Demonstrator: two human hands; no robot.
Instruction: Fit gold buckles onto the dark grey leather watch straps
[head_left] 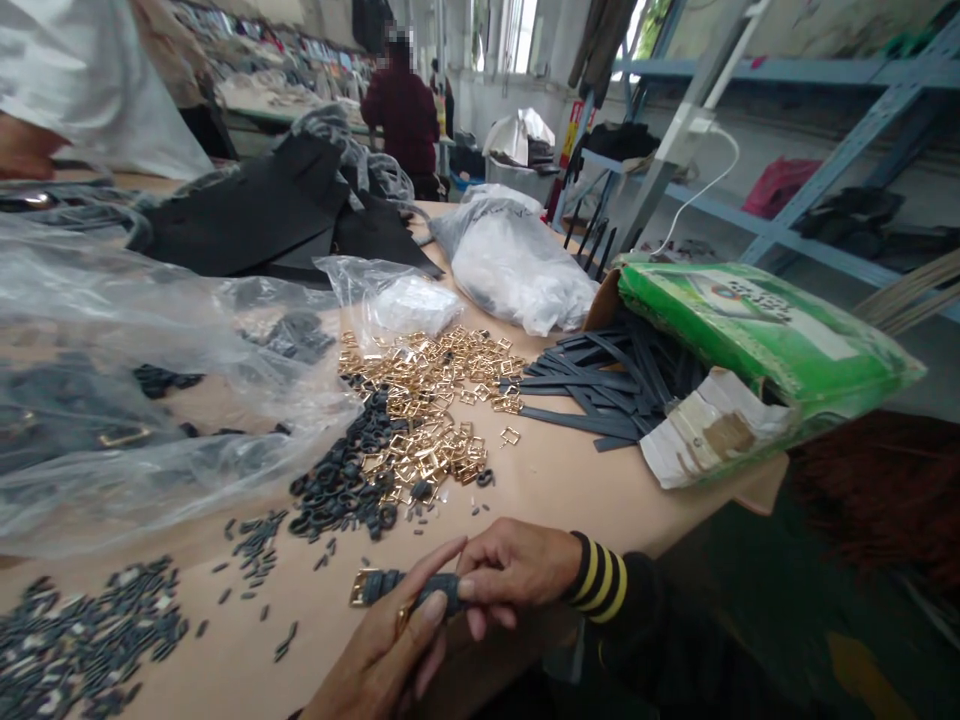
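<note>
Near the front of the table my left hand (386, 640) is closed on a dark strap with a gold buckle (361, 588) at its left end. My right hand (517, 565) pinches the same strap (442, 592) at its right part, and the two hands almost meet there. Part of the strap is hidden under my fingers. Just beyond lie a heap of gold buckles (439, 455) and a pile of small dark strap loops (341, 490). Many small dark pieces (97, 630) are spread at the lower left.
Dark strips (600, 380) stick out of a green box (750, 310) at the right table edge. Clear plastic bags (172, 470) cover the left side. A filled bag (517, 260) and black sheets (255, 210) lie farther back. People (401, 110) stand beyond the table and at left.
</note>
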